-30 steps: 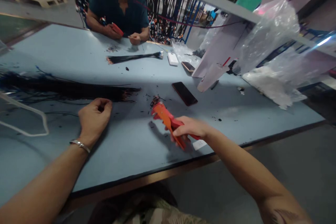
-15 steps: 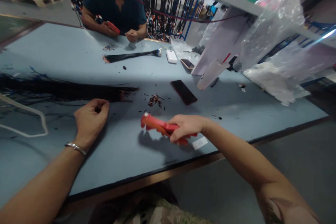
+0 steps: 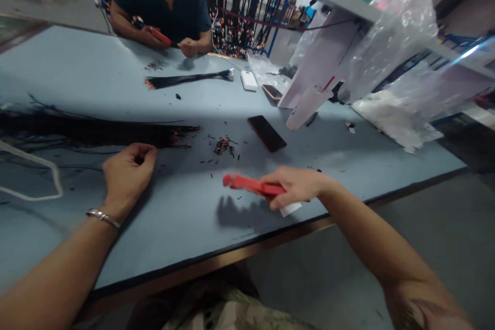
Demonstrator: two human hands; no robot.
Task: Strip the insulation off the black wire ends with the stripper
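My left hand (image 3: 129,172) is closed with thumb and fingertips pressed together, just below the end of a thick bundle of black wires (image 3: 116,133). Whatever it pinches is too small or hidden to name. Held in my right hand (image 3: 292,185) is a red hand tool (image 3: 249,184), raised above the table with its head pointing left. Small black and copper-coloured scraps (image 3: 224,147) lie in a pile between the wire ends and a dark phone (image 3: 266,133). A white label (image 3: 290,209) is partly hidden beneath my right hand.
Across the blue table (image 3: 154,247), a person (image 3: 162,5) holds another red tool. Near them are a smaller wire bundle (image 3: 185,80), a white box (image 3: 248,80) and a second phone (image 3: 272,92). A cup (image 3: 307,108) and plastic bags (image 3: 402,108) are at right.
My right hand has moved right with the red tool, whose orange part no longer shows clearly. My left hand keeps its pinch beside the wires. The whole view has shifted slightly.
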